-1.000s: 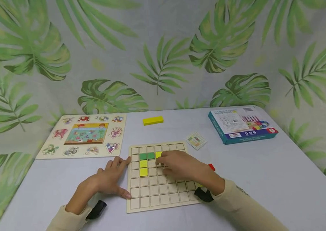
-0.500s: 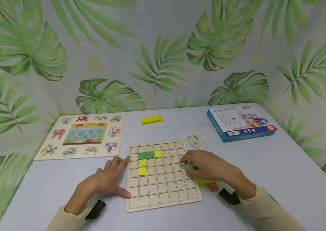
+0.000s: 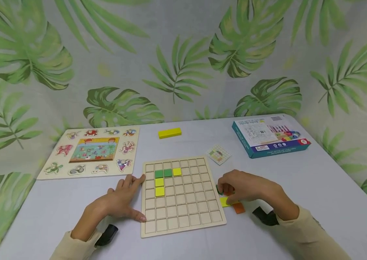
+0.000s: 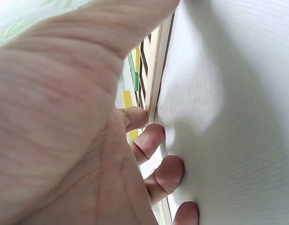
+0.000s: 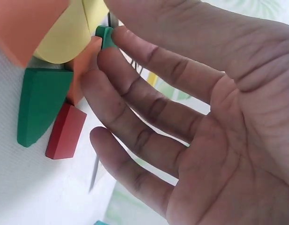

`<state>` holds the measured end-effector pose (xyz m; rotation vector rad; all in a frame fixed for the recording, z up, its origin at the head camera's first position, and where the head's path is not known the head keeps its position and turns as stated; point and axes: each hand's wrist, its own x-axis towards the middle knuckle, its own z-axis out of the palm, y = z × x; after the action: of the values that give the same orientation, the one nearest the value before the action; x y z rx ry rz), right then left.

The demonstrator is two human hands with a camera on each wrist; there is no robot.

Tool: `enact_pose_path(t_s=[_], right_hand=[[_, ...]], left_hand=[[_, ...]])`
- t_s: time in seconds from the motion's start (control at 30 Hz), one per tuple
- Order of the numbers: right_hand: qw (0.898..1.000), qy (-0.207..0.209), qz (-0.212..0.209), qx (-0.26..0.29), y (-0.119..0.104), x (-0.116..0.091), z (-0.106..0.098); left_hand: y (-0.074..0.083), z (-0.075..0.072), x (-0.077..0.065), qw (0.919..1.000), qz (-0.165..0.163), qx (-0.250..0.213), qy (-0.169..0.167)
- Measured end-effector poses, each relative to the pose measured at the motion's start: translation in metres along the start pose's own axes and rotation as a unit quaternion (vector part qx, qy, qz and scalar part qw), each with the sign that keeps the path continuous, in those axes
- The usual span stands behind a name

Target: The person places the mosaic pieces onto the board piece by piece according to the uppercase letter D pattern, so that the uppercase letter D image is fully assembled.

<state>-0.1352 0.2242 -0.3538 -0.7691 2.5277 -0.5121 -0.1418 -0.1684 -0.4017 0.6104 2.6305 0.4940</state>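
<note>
A wooden grid board lies on the white table. On its upper left squares are two green tiles and several yellow tiles. My left hand rests at the board's left edge, thumb and index fingertip touching it. To the right of the board, my right hand is over a small pile of loose pieces, its fingers loosely bent. Green, red, orange and yellow pieces lie by its fingertips. No piece is visibly pinched; the hand partly hides the pile in the head view.
A small pattern card lies beyond the board's upper right corner. Behind it is a flat boxed set. A yellow bar sits at the back, and a sea-animal peg puzzle lies at the left.
My right hand has moved right, off the board to the loose pieces, uncovering a yellow tile beside the green ones. The left hand has stayed at the board's edge.
</note>
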Motion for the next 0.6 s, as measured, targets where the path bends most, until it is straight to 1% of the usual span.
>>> enact_pose_path(t_s=[0.17, 0.33, 0.6], right_hand=[[1.000, 0.000, 0.000, 0.007, 0.0030, 0.0015, 0.0023], [1.000, 0.006, 0.000, 0.008, 0.0044, 0.0032, 0.0030], [0.999, 0.007, 0.028, 0.013, 0.0039, 0.0050, 0.0057]], left_hand=[[0.0070, -0.0065, -0.0032, 0.9998, 0.000, -0.013, -0.014], [0.0095, -0.0086, -0.0044, 0.9998, 0.004, -0.019, -0.007], [0.0089, -0.0072, -0.0054, 0.9996, 0.012, -0.024, -0.004]])
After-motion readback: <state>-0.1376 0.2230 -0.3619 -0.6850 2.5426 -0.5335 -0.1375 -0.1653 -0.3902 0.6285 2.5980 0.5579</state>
